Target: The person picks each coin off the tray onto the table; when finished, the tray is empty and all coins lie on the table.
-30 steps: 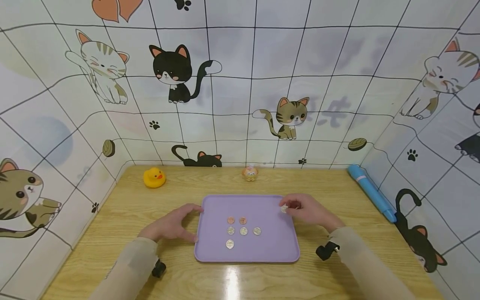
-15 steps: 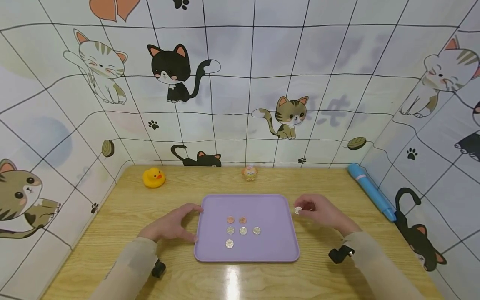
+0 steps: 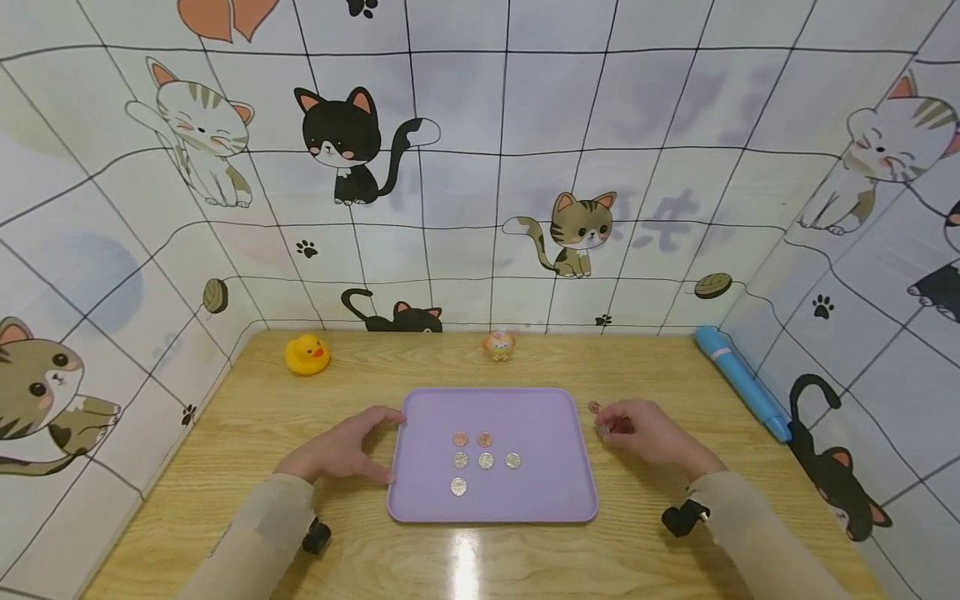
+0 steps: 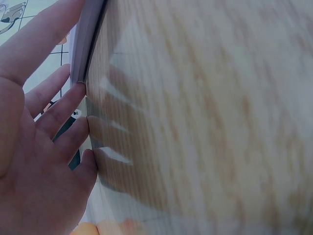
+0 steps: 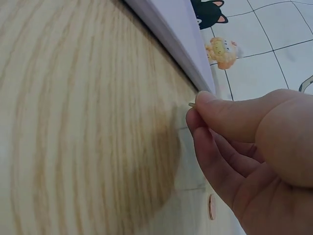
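Note:
A purple tray [image 3: 540, 492] lies on the wooden table with several silver coins [image 3: 486, 461] on it. Behind these, two copper coins [image 3: 485, 439] sit side by side. My left hand [image 3: 341, 447] rests at the tray's left edge, thumb and fingers spread, fingertips at the rim; the left wrist view shows the fingers [image 4: 61, 110] extended along the tray's side. Just off the tray's right edge, my right hand [image 3: 647, 432] pinches a silver coin [image 5: 191, 104] between thumb and forefinger, low over the table. A copper coin [image 3: 595, 407] lies on the table beyond those fingertips.
A yellow rubber duck [image 3: 307, 356] stands at the back left and a small figurine [image 3: 498, 346] at the back middle. A blue marker-shaped tube [image 3: 742, 383] lies along the right side. Cat-printed walls [image 3: 465, 192] enclose the table.
My right hand has carried the silver coin from over the tray's right edge out to the table, then slightly nearer me, uncovering the copper coin there. The left hand stays put.

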Tool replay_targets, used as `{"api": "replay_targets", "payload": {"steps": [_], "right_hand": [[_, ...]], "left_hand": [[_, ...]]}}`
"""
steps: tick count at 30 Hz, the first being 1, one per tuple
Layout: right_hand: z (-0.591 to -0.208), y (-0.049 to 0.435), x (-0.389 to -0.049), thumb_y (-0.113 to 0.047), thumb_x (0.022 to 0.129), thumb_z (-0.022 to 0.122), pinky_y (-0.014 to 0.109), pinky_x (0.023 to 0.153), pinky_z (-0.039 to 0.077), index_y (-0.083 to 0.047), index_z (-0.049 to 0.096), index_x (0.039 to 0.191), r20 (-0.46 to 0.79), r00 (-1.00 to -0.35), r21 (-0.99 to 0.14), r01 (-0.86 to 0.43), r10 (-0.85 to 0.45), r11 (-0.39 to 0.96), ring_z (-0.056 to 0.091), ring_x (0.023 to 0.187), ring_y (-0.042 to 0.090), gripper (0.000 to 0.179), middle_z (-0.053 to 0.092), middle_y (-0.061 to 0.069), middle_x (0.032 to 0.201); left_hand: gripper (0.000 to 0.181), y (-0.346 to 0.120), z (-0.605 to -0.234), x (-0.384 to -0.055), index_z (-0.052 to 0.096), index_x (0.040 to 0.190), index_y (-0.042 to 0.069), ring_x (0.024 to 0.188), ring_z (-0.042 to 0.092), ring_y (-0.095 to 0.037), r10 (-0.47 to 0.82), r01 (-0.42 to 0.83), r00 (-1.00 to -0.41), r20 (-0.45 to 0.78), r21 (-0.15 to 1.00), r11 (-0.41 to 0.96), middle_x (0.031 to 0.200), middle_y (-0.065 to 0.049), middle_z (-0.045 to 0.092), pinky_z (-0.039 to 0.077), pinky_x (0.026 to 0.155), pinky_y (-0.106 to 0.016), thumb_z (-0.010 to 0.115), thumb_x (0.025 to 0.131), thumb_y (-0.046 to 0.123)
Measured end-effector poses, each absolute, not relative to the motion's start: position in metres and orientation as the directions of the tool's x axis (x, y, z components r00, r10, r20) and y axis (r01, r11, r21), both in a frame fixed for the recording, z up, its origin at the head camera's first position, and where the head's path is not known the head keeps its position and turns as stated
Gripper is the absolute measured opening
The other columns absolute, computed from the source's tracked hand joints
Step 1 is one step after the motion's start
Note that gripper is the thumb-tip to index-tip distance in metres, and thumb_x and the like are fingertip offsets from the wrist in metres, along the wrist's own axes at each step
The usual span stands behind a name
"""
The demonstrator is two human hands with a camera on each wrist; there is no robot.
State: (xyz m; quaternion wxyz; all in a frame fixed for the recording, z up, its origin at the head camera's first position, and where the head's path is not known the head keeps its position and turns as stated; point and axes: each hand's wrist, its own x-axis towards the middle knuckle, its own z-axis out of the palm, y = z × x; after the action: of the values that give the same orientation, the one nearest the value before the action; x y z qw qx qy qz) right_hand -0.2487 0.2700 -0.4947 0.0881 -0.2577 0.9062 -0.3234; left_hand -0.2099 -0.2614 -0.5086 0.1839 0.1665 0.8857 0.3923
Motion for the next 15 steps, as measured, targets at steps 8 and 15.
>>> {"api": "replay_targets", "payload": {"steps": [8,15], "right_hand": [[-0.4979,0.2685,-0.2482,-0.003,0.092,0.078,0.028,0.075,0.056,-0.005,0.076,0.108,0.012,-0.85,-0.587,-0.433,-0.527,0.684,0.061,0.085,0.007,0.016,0.07,-0.002,0.094],[-0.501,0.2676,-0.2504,-0.005,0.094,0.078,0.029,0.074,0.056,-0.008,0.077,0.106,0.021,-0.848,-0.54,-0.455,-0.529,0.708,0.062,0.083,0.007,0.013,0.07,-0.004,0.093]], "left_hand": [[0.09,-0.262,-0.5079,-0.2095,0.053,0.15,0.02,0.153,0.033,-0.042,0.455,0.174,-0.872,-0.181,0.754,0.634,0.163,-0.012,0.043,0.021,0.125,-0.068,0.098,0.073,0.032],[0.089,-0.2626,-0.5073,-0.2095,0.053,0.149,0.019,0.153,0.032,-0.042,0.457,0.175,-0.872,-0.175,0.76,0.626,0.163,-0.012,0.042,0.02,0.125,-0.068,0.097,0.074,0.031]]}}
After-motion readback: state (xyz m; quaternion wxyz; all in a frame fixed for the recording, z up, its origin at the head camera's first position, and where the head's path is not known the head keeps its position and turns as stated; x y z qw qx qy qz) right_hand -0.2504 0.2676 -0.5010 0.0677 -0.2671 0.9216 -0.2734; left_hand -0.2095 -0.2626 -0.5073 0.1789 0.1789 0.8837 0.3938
